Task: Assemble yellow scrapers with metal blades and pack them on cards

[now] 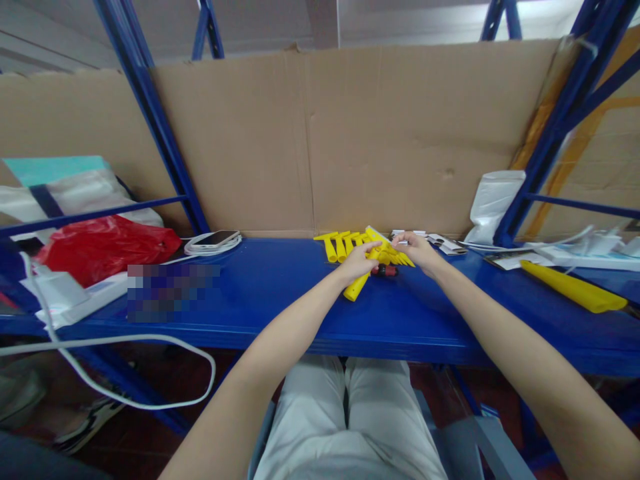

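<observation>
My left hand (361, 261) is closed around a yellow T-shaped scraper (354, 289). Its handle slants down toward me, and a pale strip runs along its head. At the far end of that head, the thumb and fingers of my right hand (416, 249) are pinched together; whatever is between them is too small to make out. Several more yellow T-shaped scrapers (330, 248) lie in a row behind my left hand. Between my hands is a pile of flat yellow pieces (400, 257), partly hidden. A red and black tool (385, 270), perhaps a screwdriver, rests just below it.
The blue bench (280, 287) backs onto a cardboard panel (240, 147). Small white-and-dark packets (447, 245) and a white bag (493, 207) are to the right, near a long yellow object (570, 287). Leftward lie a phone (220, 237), a red bag (113, 247) and a power strip (95, 300).
</observation>
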`<act>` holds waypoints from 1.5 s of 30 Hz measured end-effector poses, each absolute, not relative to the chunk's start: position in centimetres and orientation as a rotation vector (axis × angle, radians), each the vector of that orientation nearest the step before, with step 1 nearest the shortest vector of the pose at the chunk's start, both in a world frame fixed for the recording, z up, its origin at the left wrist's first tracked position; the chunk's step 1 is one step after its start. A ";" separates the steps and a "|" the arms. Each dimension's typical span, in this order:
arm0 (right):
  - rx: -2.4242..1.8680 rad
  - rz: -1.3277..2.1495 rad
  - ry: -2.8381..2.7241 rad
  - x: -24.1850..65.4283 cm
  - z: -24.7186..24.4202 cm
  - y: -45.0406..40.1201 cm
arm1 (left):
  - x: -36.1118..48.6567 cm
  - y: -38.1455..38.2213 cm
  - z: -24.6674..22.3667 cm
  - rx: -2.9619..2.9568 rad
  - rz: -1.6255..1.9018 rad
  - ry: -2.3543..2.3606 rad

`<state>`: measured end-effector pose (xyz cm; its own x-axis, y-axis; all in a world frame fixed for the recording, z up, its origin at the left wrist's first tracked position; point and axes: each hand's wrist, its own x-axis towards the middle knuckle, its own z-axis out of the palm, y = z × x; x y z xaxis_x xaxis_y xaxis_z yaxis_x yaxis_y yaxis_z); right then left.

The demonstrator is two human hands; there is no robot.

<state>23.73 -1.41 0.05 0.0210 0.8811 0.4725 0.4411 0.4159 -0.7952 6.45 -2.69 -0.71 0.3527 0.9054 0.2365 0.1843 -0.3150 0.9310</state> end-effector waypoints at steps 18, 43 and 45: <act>-1.289 0.482 -1.606 23.3 -0.2 -1.1 | 6.6 -2.5 -1.0 1.767 1.013 0.939; -1.255 0.849 -1.402 22.7 0.7 -2.6 | 5.4 -5.2 0.5 2.727 0.709 1.494; -1.253 0.837 -1.406 22.8 0.7 -2.6 | 5.4 -4.9 0.4 2.701 0.752 1.460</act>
<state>22.84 -2.55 0.66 0.0728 0.9683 0.2388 0.2517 0.2139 -0.9439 5.37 -4.93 0.37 0.4600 0.7846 0.4157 0.7939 -0.5731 0.2032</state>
